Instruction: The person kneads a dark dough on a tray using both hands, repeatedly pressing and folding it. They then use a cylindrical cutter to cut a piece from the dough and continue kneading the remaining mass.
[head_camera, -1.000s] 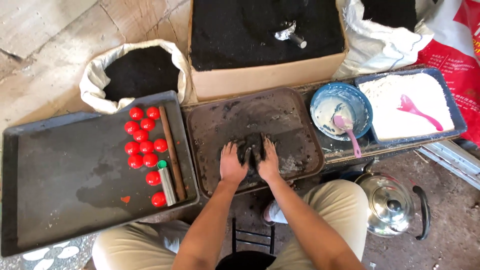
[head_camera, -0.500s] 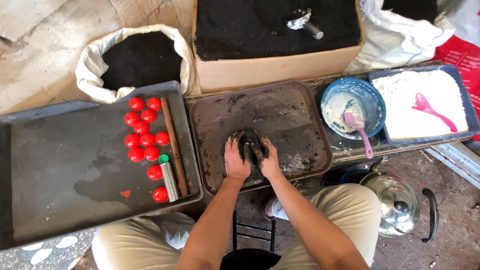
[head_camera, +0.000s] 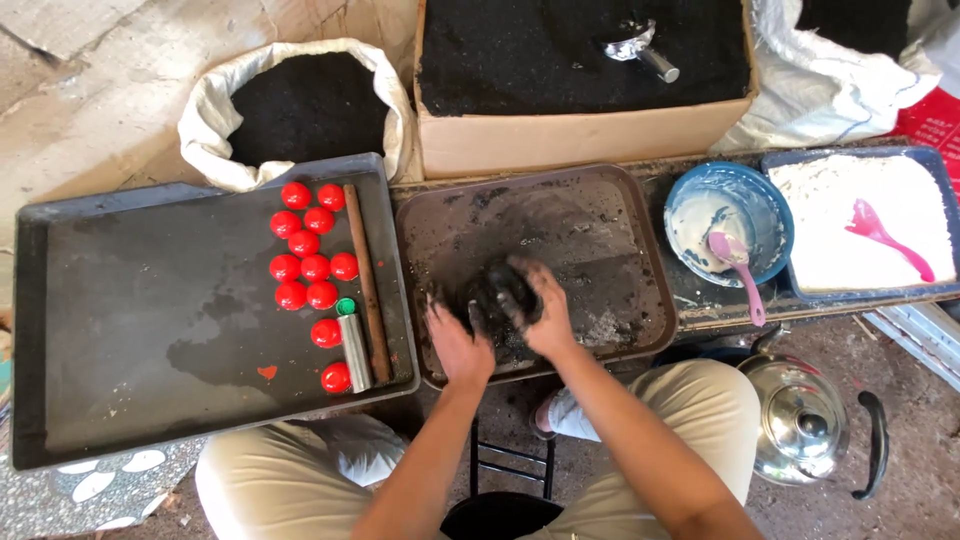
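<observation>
- Cupping a dark lump of black paste (head_camera: 500, 290) between them, both hands work over the brown tray (head_camera: 640, 240) straight in front of the person.
- The left hand (head_camera: 457, 345) lies at the lump's near-left side, fingers partly curled against it; the right hand (head_camera: 540, 310) wraps over its top and right side, fingers bent round it. Neither closes fully; together they press and hold it.
- The lump sits near the tray's middle, slightly toward the near edge. It is roundish, with no clear long axis. The right hand covers more of it and is the nearer of the two.
- Open room: bare, smeared tray floor lies beyond the lump and to its right; the near rim is close behind the wrists.
- Left of it, touching edge to edge, a larger dark tray (head_camera: 120, 330) holds red balls (head_camera: 305, 265), a wooden stick (head_camera: 365, 280) and a metal cylinder (head_camera: 353, 345) along its right side.
- To the right stand a blue bowl (head_camera: 775, 215) with a pink spoon (head_camera: 738, 270), and a tray of white powder (head_camera: 850, 230).
- Beyond are a cardboard box (head_camera: 580, 135) of black powder and a white sack (head_camera: 300, 110); a steel kettle (head_camera: 800, 425) stands by the right knee.
</observation>
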